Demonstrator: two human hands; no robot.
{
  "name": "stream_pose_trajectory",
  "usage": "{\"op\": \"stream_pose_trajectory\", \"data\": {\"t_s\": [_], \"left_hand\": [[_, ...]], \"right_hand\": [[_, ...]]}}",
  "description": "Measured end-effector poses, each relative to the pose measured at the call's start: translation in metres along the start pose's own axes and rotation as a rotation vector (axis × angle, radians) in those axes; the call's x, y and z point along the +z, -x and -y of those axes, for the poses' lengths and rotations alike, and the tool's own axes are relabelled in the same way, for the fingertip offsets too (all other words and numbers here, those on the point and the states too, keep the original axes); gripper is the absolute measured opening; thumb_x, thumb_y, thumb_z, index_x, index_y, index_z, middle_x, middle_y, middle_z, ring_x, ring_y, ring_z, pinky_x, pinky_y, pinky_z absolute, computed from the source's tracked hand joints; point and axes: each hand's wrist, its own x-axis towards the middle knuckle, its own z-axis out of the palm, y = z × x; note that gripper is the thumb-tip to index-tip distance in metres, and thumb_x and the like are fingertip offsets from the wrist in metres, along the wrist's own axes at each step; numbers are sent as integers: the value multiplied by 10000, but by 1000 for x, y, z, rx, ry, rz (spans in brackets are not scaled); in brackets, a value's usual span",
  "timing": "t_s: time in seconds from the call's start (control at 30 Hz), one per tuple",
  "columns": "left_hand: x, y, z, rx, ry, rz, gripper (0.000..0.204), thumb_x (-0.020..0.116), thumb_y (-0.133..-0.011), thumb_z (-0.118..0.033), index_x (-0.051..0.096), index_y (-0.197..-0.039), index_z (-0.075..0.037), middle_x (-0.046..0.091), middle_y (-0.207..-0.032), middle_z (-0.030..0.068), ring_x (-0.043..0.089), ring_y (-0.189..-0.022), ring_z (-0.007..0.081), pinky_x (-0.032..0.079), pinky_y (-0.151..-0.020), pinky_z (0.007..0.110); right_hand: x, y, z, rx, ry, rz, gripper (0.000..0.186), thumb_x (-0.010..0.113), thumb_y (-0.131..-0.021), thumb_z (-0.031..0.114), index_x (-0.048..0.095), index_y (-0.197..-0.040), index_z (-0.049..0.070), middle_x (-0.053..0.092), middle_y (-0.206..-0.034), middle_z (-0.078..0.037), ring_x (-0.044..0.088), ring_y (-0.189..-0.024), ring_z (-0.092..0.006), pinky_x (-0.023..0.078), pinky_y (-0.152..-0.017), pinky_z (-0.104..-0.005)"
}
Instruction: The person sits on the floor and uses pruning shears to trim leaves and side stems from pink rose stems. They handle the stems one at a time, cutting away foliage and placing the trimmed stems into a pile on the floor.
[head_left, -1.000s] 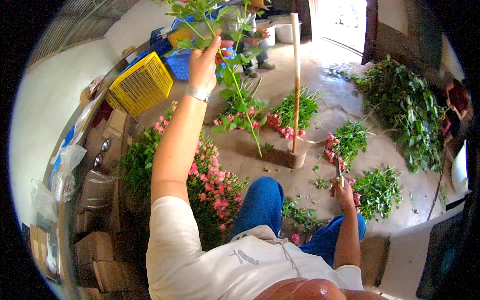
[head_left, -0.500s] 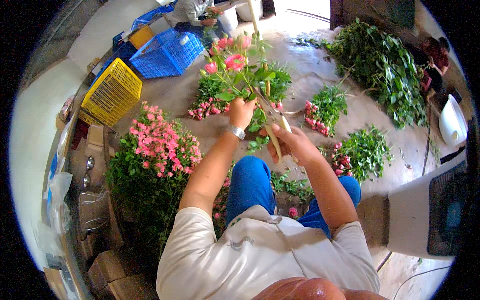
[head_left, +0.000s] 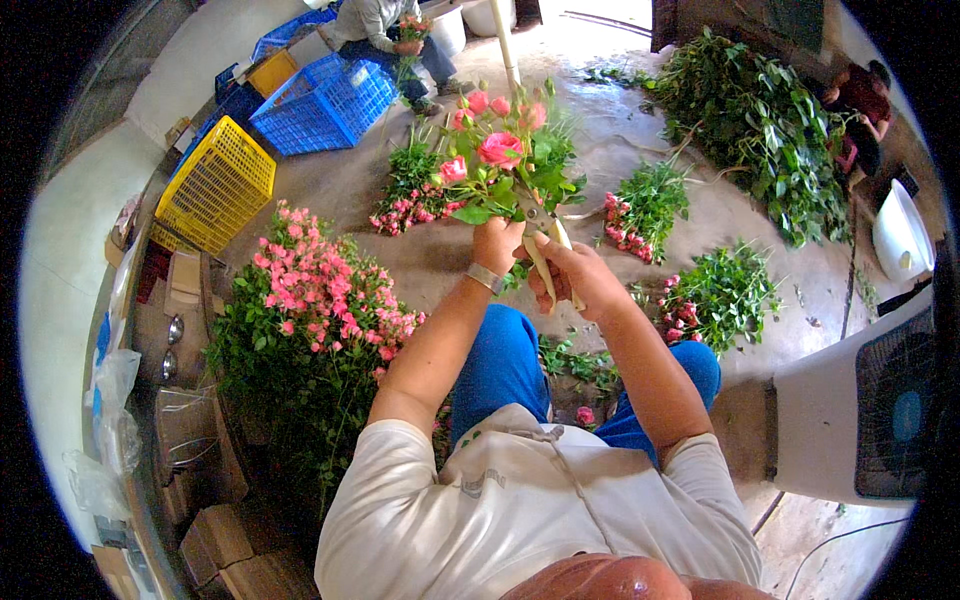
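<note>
In front of me, my left hand (head_left: 497, 243) is closed round the stems of some pink roses (head_left: 500, 150), whose blooms and leaves stand above my fist. My right hand (head_left: 575, 272) grips a pair of pruning shears (head_left: 541, 256) by their cream handles. The metal blades reach up among the leaves beside my left hand; whether they touch a stem is hidden. A large heap of pink roses (head_left: 318, 290) stands by my left side. Bunches of roses lie on the floor ahead (head_left: 410, 190), to the right (head_left: 645, 215) and nearer my right knee (head_left: 715, 300).
A yellow crate (head_left: 215, 185) and a blue crate (head_left: 325, 105) stand at the far left, near a seated person (head_left: 370, 30) holding flowers. A big pile of green stems (head_left: 755, 130) lies at the far right, by another person (head_left: 865, 105). A white fan-like appliance (head_left: 830, 410) is at my right.
The roses have shifted right and turned, with the shears' blades now deeper among the leaves. Both hands have moved slightly down, and my left hand has come closer to my right.
</note>
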Motion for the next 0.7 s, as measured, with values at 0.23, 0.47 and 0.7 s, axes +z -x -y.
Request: {"op": "stream_pose_trajectory", "data": {"t_s": [0.23, 0.47, 0.7], "left_hand": [[1, 6, -34, -64, -184, -157, 227, 590, -816, -170, 598, -1015, -60, 641, -891, 119, 618, -787, 224, 465, -689, 342], [-4, -22, 50, -44, 384, -197, 195, 600, -828, -213, 613, -894, -30, 636, -731, 56, 600, -635, 139, 460, -569, 288], [-20, 6, -9, -80, -152, -147, 192, 597, -798, -193, 615, -869, -15, 644, -776, 115, 612, -716, 270, 454, -633, 355]], "right_hand": [[-2, 20, -11, -120, 235, 51, 436, 470, -894, 398, 543, -1054, -1, 546, -622, -61, 528, -472, -150, 400, -425, -259], [-9, 43, 0, 31, -20, 254, 494, 383, -922, 393, 506, -1111, -47, 564, -631, -107, 550, -491, -199, 460, -467, -305], [2, 21, 22, 66, 96, 152, 463, 382, -932, 372, 536, -1064, -45, 549, -594, -90, 538, -465, -177, 450, -437, -293]]}}
